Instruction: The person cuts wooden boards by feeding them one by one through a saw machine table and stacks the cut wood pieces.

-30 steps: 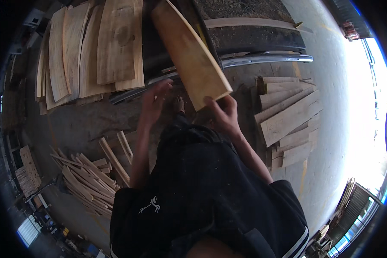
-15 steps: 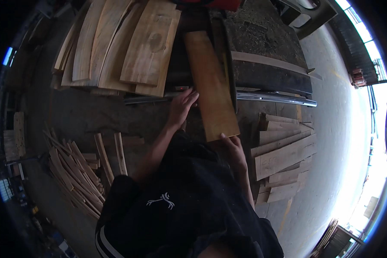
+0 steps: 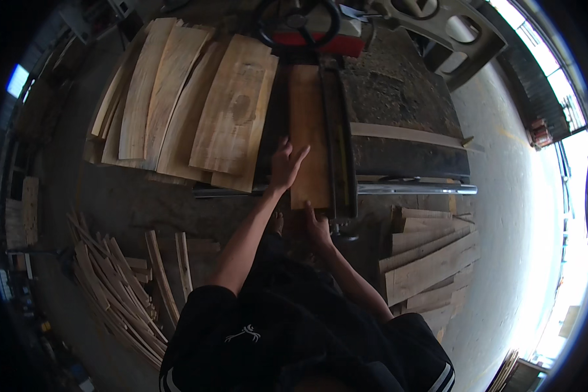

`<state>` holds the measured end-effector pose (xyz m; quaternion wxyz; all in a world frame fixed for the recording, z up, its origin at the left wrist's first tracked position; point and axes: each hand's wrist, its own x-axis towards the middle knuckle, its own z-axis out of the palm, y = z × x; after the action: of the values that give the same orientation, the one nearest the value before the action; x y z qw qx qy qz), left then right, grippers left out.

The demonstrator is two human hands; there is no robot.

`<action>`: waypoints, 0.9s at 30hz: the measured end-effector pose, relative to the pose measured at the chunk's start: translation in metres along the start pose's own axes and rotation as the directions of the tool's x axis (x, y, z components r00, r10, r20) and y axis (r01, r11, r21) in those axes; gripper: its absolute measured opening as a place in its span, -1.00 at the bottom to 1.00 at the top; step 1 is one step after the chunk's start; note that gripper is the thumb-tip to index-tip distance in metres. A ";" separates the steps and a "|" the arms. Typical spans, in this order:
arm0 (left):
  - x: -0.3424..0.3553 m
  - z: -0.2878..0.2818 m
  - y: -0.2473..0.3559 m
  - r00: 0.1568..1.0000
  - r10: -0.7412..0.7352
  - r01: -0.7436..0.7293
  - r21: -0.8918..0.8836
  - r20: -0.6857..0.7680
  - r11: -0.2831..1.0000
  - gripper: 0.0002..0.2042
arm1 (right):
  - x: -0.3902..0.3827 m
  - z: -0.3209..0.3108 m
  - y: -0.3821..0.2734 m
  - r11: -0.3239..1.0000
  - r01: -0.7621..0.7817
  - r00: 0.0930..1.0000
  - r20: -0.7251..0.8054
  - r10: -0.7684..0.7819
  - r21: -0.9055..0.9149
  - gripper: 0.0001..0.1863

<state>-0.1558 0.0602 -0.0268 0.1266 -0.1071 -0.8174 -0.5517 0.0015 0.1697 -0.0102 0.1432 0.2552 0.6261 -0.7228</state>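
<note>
A long, flat wooden board (image 3: 309,108) lies lengthwise on the dark machine table, along the left side of a black guide rail (image 3: 338,140). My left hand (image 3: 287,166) rests at the board's left edge, its thumb stretched over the top face and apart from the other fingers. At the near end, my right hand (image 3: 318,230) grips the board, thumb on top and the fingers partly hidden below.
Left of the board, wide planks (image 3: 232,111) are piled on the table. A black handwheel (image 3: 297,39) stands at the far end. A metal bar (image 3: 418,189) runs along the front edge. Thin offcuts (image 3: 114,281) lie on the floor at left, boards (image 3: 431,261) at right.
The board has swung from a slant to lie straight beside the rail. My right hand has moved left with its near end; my left thumb has come onto its top face.
</note>
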 end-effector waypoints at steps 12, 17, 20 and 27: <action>0.133 -0.043 0.004 0.962 0.245 -0.269 0.556 0.119 0.787 -0.20 | 0.174 0.050 -0.085 0.838 0.109 0.989 -0.145 -0.036 0.535 -0.62; 0.102 -0.131 0.043 0.972 -0.180 0.216 0.882 -0.153 0.418 0.18 | 0.177 0.056 -0.085 0.843 0.041 0.990 -0.136 0.038 0.536 -0.64; 0.099 -0.145 0.040 0.935 -0.312 0.293 0.858 -0.166 0.421 0.27 | 0.182 0.065 -0.090 0.864 0.053 0.993 -0.117 0.008 0.501 -0.62; 0.016 -0.184 0.079 0.932 -0.355 0.356 0.364 -0.071 0.861 -0.07 | 0.224 0.073 -0.107 0.901 0.166 0.970 -0.231 -0.076 0.401 -0.58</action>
<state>-0.1296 -0.0816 0.1133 0.0413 0.0718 -0.9122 -0.4012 -0.2543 0.1418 -0.0379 -0.0265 0.3151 0.4834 -0.8163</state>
